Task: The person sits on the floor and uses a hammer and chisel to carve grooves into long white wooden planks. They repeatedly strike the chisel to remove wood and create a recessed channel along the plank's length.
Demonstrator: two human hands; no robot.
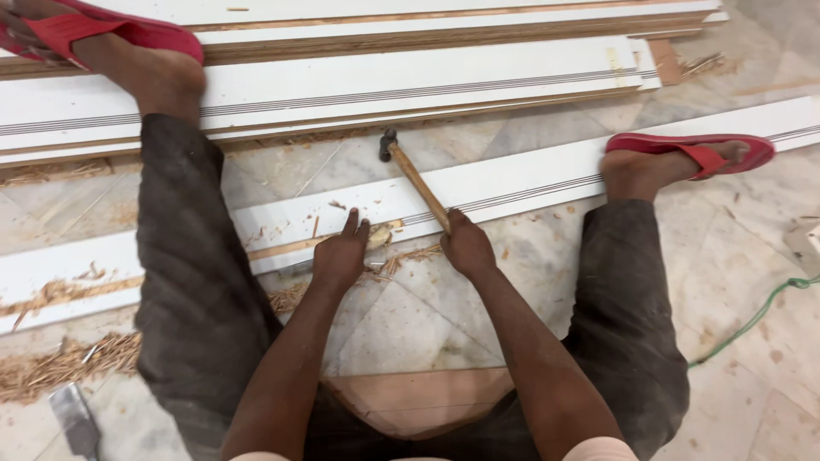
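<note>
Right hand fingers: the fingers (461, 224) are closed around the lower end of a wooden hammer handle.
Right hand: the right hand (466, 246) is seen just at the near edge of the white board, the forearm running back toward the camera.
Hammer: the hammer (415, 179) is held tilted, its handle slanting up and to the left, its dark metal head raised above the gap between two boards.
Left hand fingers: the fingers are bent down onto the board's near edge, pressed around a small pale piece; whether it is truly gripped cannot be told.
Left hand: the left hand (340, 253) is set just beside the right hand, apart from it.
White board: the long grooved white board (530, 175) is laid on the floor across both legs, chipped to bare wood near the left hand.
Shavings: wood shavings (64, 363) are scattered on the marble floor (752, 376).
Feet: red sandals (696, 149) are worn; one foot is rested on the board, the other on stacked boards (410, 77) behind.
Other: a green cable (752, 320) is seen at right, a flat metal blade (75, 418) at lower left.
</note>
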